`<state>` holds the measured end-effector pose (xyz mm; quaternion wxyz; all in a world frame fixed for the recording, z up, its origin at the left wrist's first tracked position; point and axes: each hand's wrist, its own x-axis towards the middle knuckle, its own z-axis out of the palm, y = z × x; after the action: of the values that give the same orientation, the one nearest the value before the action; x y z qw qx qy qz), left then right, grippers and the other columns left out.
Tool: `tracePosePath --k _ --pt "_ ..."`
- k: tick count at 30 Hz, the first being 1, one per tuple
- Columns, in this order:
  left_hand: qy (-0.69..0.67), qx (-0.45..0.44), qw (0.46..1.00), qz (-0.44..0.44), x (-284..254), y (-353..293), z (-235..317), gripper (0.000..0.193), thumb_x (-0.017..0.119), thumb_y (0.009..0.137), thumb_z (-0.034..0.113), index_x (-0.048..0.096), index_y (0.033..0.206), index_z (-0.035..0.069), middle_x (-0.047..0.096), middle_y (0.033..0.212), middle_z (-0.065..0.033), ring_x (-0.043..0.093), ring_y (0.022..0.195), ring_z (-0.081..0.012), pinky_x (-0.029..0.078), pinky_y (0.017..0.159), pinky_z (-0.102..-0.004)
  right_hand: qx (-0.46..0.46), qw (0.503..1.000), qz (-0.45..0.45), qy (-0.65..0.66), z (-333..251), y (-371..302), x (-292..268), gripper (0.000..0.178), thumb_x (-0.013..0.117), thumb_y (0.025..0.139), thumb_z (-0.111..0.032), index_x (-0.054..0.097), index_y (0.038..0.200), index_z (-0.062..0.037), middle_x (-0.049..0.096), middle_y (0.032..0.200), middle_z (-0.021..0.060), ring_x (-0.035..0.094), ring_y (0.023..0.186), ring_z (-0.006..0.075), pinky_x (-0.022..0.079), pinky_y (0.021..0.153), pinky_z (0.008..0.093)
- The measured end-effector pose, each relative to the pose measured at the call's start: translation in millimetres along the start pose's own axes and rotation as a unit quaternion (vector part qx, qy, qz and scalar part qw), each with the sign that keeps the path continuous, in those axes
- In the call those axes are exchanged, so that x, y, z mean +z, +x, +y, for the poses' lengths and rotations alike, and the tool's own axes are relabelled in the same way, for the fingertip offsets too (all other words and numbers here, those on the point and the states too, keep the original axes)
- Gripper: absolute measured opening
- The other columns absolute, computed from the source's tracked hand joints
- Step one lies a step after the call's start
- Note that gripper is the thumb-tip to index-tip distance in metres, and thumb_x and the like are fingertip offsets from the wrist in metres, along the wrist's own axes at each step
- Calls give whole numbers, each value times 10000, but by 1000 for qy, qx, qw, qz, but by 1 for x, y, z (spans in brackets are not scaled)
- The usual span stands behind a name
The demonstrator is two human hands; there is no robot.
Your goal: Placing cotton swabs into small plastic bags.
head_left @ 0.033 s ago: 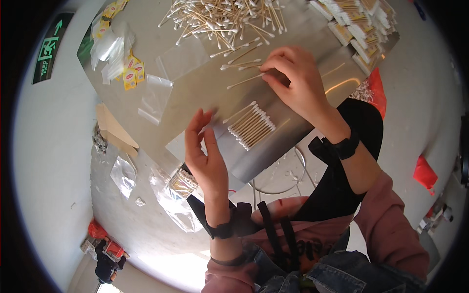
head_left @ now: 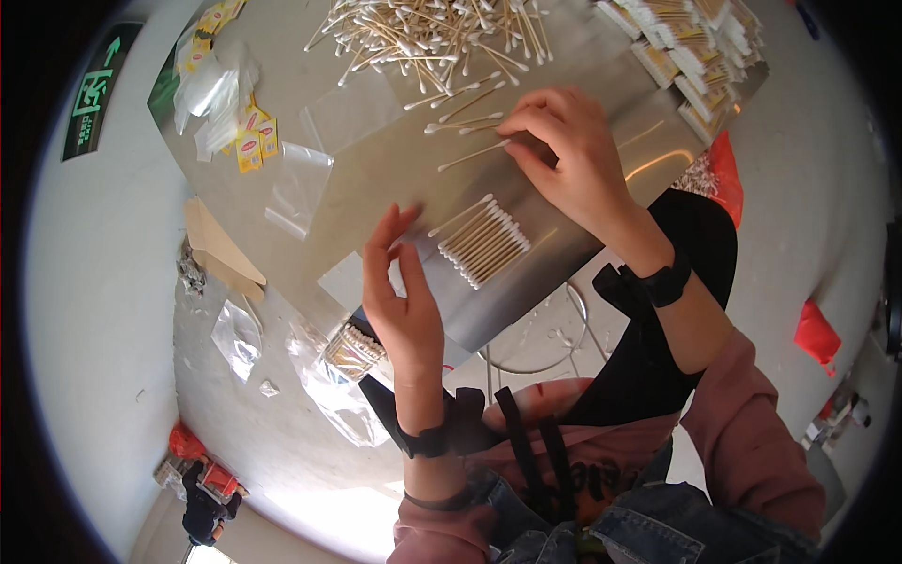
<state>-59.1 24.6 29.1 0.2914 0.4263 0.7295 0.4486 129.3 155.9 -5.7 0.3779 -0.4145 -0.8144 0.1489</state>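
My right hand (head_left: 570,155) is over the steel table (head_left: 376,179), with thumb and index finger pinched at one end of a cotton swab (head_left: 470,156). Several loose swabs (head_left: 470,99) lie just beyond its fingertips. A neat row of cotton swabs (head_left: 484,242) rests side by side between my hands, its leftmost swab slightly apart. My left hand (head_left: 402,291) hovers left of this row, open and holding nothing, its thumb and fingers spread and one fingertip blurred.
A large heap of cotton swabs (head_left: 432,38) fills the table's far side. Stacked swab packs (head_left: 691,56) stand far right. Clear plastic bags (head_left: 301,193) and yellow cards (head_left: 254,141) lie left. By my left wrist is a pack of swabs (head_left: 353,352). A metal stool (head_left: 584,329) stands below.
My left hand has shifted slightly up and to the right. The right index finger has moved a little left. The row of swabs stays put.
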Motion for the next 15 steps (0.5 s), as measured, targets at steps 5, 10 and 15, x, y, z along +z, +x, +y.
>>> tracePosePath --k 5,10,15 --pt "220 133 963 -80 8 -7 5 349 509 1010 1 593 1348 25 715 1064 -100 622 1067 -219 457 983 -364 -24 999 -12 39 -5 -3 5 202 696 799 10 665 949 -123 639 988 -1 593 947 260 442 864 388" --pt "164 111 980 -30 7 -21 -1 395 505 1018 23 527 1413 28 677 1198 -123 593 1139 -233 428 1034 -370 -15 997 -7 82 -20 -6 11 253 693 855 -38 657 1094 -109 650 1126 50 592 1075 301 436 968 431" --pt "-116 -34 986 115 2 -40 4 457 411 1055 64 359 1504 -3 561 1402 -197 517 1314 -256 362 1099 -402 -74 991 -109 29 -58 -14 25 433 662 931 -163 564 1343 -68 555 1405 128 469 1369 322 341 1166 485"
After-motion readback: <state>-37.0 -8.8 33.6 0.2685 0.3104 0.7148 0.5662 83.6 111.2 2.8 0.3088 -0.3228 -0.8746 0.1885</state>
